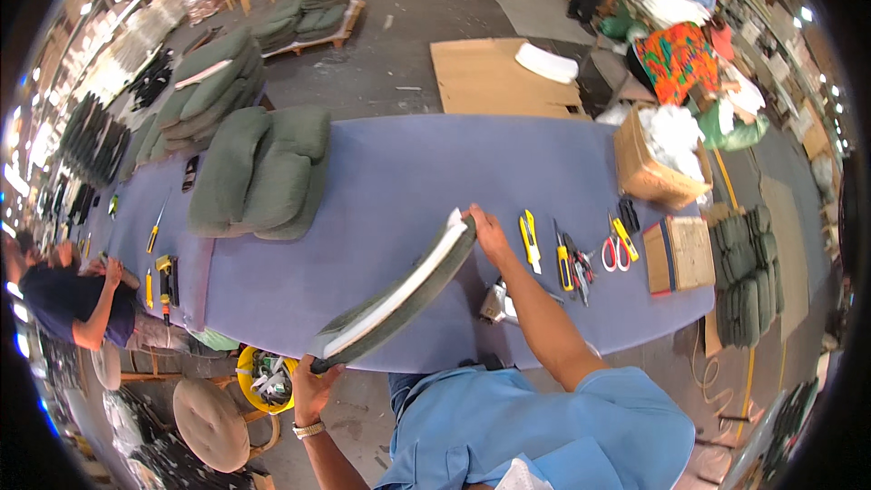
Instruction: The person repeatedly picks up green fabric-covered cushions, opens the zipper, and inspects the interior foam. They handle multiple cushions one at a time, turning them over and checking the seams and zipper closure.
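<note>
Across my front, above the near edge of the blue-grey table [535,154], I hold a long curved padded strip [372,334] of dark green fabric with a white band along its inner side. My left hand [313,388], with a watch at the wrist, is closed round its lower end. At the raised upper end, my right hand [488,231] grips the fabric beside the white tip. A silver metal tool [497,303] lies partly hidden beside my right forearm. Right of that hand are a yellow utility knife [531,240], a yellow-handled screwdriver [564,268] and pliers [582,281].
Red-handled scissors [610,254] and a wooden block [680,254] lie farther right. A carton [640,168] of white stuffing stands at the right edge. Green cushions [263,172] sit at left. A yellow bucket [245,377] is below; a co-worker [73,299] works at far left.
</note>
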The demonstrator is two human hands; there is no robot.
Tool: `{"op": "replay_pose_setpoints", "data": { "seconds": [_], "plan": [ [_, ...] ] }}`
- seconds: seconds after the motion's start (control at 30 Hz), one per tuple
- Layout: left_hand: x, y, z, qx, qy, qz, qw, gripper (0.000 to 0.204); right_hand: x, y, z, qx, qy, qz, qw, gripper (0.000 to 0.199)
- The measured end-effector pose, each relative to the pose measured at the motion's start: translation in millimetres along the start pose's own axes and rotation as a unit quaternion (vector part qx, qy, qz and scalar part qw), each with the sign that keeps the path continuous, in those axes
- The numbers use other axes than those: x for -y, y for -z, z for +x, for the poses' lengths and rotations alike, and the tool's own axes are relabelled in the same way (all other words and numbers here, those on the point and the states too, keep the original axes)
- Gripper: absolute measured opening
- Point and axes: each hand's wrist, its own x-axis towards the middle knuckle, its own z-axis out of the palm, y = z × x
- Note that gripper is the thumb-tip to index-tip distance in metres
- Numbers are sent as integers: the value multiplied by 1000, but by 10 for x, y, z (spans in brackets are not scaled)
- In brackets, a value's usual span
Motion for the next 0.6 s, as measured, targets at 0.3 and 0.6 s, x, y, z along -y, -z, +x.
{"op": "replay_pose_setpoints", "data": {
  "seconds": [0.3,0.6],
  "plan": [
    [177,16,-12,-1,47,38,998,31,-23,-14,6,35,-4,-1,999,61],
    [353,41,79,51,7,10,999,38,-127,-16,10,-4,30,27,999,64]
  ]
}}
